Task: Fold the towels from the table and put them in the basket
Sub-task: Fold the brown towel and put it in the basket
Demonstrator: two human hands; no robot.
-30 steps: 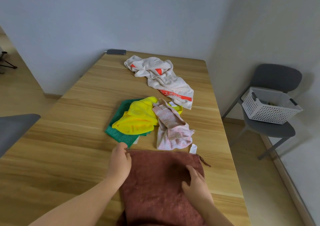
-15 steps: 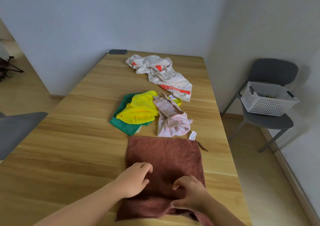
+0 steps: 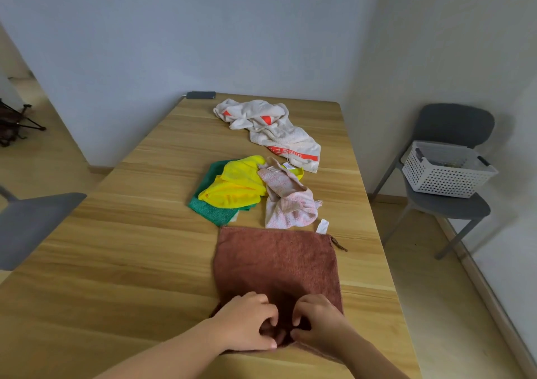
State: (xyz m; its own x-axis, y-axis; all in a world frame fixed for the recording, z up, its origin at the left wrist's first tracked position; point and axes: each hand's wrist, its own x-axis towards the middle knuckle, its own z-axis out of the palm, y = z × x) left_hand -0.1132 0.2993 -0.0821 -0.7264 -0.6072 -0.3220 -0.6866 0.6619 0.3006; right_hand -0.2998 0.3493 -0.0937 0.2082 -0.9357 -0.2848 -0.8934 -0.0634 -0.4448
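Towel (image 3: 276, 262), brown, lay flat at six o'clock on the table (image 3: 130, 262), its near edge pinched by curled fingers of left hand (image 3: 247, 320) and right hand (image 3: 322, 323).

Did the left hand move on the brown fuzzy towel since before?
Yes. The left hand slid back toward the person, away from the green cloth, to the near edge of the brown fuzzy towel.
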